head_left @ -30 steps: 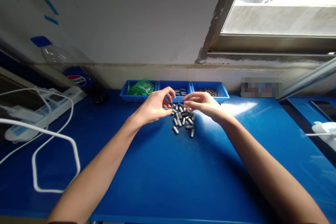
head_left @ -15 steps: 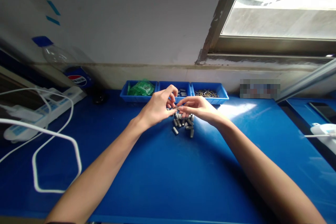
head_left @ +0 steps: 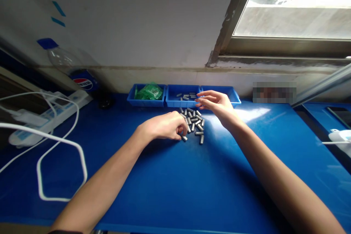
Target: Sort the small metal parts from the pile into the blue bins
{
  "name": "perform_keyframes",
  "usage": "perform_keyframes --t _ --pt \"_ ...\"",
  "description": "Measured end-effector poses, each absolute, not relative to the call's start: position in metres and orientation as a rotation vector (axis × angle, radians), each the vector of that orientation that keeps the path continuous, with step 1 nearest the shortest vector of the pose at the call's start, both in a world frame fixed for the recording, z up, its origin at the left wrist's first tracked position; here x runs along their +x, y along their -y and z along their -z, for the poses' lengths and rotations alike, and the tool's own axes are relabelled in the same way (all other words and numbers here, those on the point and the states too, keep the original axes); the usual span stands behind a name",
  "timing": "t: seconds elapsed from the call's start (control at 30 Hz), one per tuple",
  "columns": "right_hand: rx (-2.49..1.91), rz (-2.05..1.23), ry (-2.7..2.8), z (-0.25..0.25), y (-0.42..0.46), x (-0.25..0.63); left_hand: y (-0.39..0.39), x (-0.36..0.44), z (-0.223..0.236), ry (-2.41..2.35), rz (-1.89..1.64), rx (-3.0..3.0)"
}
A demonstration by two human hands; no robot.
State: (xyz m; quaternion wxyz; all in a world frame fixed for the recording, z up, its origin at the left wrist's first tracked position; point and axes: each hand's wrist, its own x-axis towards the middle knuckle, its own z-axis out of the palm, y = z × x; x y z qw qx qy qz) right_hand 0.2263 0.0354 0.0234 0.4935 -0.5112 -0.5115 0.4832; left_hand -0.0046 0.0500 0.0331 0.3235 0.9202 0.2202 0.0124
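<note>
Blue surface [head_left: 153,193], head view: a loose cluster of short metal pieces [head_left: 192,127] is laid out on it, on the near side of three blue bins.

Left hand [head_left: 164,126]: fingers curled, with thumb and fingertips brought down to one outlying piece [head_left: 184,138] at the cluster's near left edge. Whether it is firmly pinched cannot be told.

Right hand [head_left: 222,109]: fingers extended and slightly parted, held above the cluster's far right side and partly in front of the right bin [head_left: 236,97]. Nothing is seen to be gripped.

Middle bin [head_left: 175,104]: several similar pieces contained. Left bin [head_left: 144,104]: a green plastic bag [head_left: 149,92] contained.

Handling note, by judgement: a small piece is best taken by its long sides, between thumb and index fingertip, with one end left exposed. Neighbours are best left untouched, since smooth pieces may roll or be nudged; light fingertip pressure should suffice.
</note>
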Motion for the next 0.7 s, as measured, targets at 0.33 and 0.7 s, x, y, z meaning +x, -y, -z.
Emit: perform_keyframes --t 0.33,0.7 --pt "-1.27 -1.235 1.329 -0.019 -0.036 0.231 -0.051 -0.012 -0.042 -0.655 -0.089 2.446" --pt "-1.173 -1.571 1.32 -0.018 -0.033 0.231 -0.059 -0.006 -0.04 -0.947 -0.904 2.234"
